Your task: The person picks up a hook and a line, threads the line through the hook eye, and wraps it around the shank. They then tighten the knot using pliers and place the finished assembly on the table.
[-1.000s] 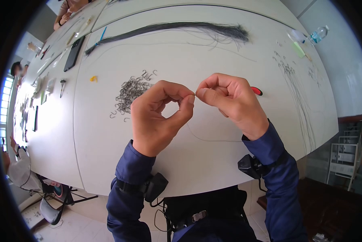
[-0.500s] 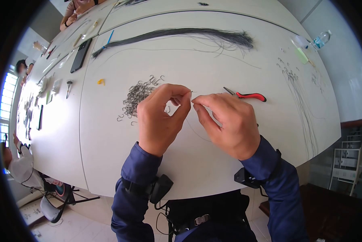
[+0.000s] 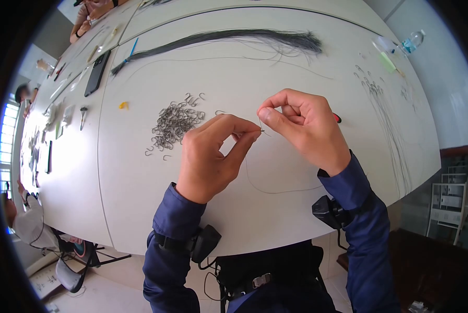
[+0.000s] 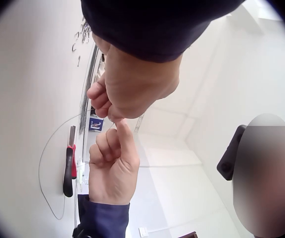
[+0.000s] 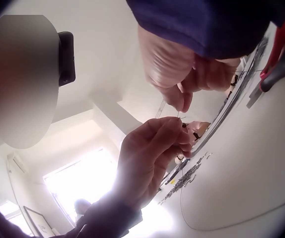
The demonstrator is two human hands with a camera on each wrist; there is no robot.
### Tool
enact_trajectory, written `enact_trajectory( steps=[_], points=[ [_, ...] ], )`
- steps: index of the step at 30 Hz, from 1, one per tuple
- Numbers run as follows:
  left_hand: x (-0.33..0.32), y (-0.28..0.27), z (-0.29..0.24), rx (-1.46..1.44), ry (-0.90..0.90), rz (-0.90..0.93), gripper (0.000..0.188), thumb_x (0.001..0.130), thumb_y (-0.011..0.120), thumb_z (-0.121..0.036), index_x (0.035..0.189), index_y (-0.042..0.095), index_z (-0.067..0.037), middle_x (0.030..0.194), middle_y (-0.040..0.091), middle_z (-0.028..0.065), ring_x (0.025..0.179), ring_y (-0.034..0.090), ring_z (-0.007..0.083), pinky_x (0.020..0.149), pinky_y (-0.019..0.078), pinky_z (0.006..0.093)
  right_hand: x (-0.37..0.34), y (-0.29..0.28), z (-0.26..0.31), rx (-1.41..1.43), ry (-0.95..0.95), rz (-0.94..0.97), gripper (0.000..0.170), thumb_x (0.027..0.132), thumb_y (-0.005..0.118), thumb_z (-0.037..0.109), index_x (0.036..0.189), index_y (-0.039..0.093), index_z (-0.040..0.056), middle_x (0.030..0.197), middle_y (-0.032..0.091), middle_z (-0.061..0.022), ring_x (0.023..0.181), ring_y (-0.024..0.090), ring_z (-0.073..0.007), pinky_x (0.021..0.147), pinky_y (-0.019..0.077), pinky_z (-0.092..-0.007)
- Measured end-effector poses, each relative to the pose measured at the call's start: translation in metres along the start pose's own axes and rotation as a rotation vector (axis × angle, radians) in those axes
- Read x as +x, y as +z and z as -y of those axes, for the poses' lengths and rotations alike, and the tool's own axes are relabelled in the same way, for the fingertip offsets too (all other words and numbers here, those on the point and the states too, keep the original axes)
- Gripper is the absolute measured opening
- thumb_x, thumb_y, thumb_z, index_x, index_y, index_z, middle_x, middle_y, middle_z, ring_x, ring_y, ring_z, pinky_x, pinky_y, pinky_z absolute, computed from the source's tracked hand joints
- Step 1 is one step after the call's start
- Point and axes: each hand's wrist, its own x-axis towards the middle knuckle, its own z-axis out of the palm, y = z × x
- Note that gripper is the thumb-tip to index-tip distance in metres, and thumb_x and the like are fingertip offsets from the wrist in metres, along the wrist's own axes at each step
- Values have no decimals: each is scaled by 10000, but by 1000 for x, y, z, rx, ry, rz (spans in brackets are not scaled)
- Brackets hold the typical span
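My left hand point(image 3: 213, 156) pinches a fish hook between thumb and forefinger. Only a small dark end of the hook point(image 3: 262, 131) sticks out past the fingertips; the rest is hidden. Just above and to the right, my right hand point(image 3: 307, 128) pinches a thin fishing line point(image 3: 260, 121), which runs taut down to the hook. A short tail of line juts from the same spot. The long part of the line point(image 3: 265, 192) hangs below in a wide loop over the white table. Beside the left hand lies a pile of fish hooks point(image 3: 174, 125).
Pliers point(image 4: 69, 168) with red and black handles lie behind the right hand. Further back stretches a bundle of dark line point(image 3: 223, 36). Lines with hooks point(image 3: 388, 130) lie at the right, near a bottle point(image 3: 414, 41). A phone point(image 3: 96, 73) and a yellow piece point(image 3: 123, 105) are at the left.
The right hand came down beside the left fingertips, then rose up and away, drawing the line taut between them. The left hand keeps its pinch and has dipped slightly.
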Motion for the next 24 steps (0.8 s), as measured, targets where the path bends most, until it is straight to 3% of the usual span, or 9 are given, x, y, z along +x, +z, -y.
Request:
enact_trajectory(
  steps=[2, 5, 8, 11, 14, 17, 20, 24],
  points=[
    [-1, 0, 1, -21, 0, 5, 119, 822, 742, 34, 917, 701, -24, 806, 702, 94, 720, 689, 198, 665, 534, 288, 1, 0, -2, 31, 21, 22, 176, 933, 689, 173, 930, 706, -2, 532, 356, 80, 503, 307, -28, 486, 266, -243],
    [-1, -2, -3, -43, 3, 16, 65, 875, 717, 50, 925, 692, 16, 828, 730, 75, 776, 692, 123, 737, 540, 256, 0, 0, -5, 55, 50, 32, 168, 921, 693, 169, 929, 711, 2, 534, 357, 86, 505, 307, -25, 488, 266, -238],
    [-1, -2, -2, -162, -40, -21, 66, 895, 704, 46, 954, 677, 39, 873, 725, 92, 820, 693, 138, 785, 546, 270, -1, -1, 2, 0, 128, 82, 185, 937, 701, 171, 961, 709, -13, 589, 389, 112, 549, 302, -5, 534, 270, -213],
    [-1, -5, 0, -147, -56, -86, 77, 905, 697, 45, 976, 668, 54, 902, 720, 105, 851, 692, 150, 820, 546, 280, -5, 4, 10, -22, 113, 83, 148, 925, 711, 153, 953, 716, 8, 571, 321, 119, 541, 268, -14, 528, 257, -226],
    [0, -5, 0, -127, -101, -149, 71, 910, 689, 43, 979, 674, 50, 909, 719, 96, 854, 692, 147, 823, 545, 277, -10, 13, 11, -170, 6, 31, 94, 862, 717, 108, 897, 690, 25, 534, 374, 13, 486, 327, -67, 482, 294, -264],
    [2, -1, 12, -93, -26, -224, 68, 860, 723, 15, 923, 702, 0, 834, 737, 89, 742, 698, 166, 695, 544, 274, -13, 18, 10, -357, -329, -42, 91, 849, 723, 87, 910, 675, 38, 579, 437, -44, 494, 367, -118, 481, 323, -293],
    [2, -2, 10, 33, -25, -132, 78, 853, 732, 10, 923, 702, -5, 828, 728, 99, 730, 694, 181, 675, 540, 282, -12, 17, 12, -357, -370, -85, 96, 850, 724, 79, 917, 667, 43, 631, 508, -60, 518, 410, -148, 486, 346, -310],
    [1, 0, 6, 28, -12, -30, 74, 858, 729, 19, 924, 700, 4, 833, 728, 99, 745, 698, 173, 701, 542, 278, -10, 10, 10, -227, -204, -73, 76, 879, 707, 94, 913, 678, 32, 577, 434, -22, 510, 372, -102, 487, 318, -282]
  ],
)
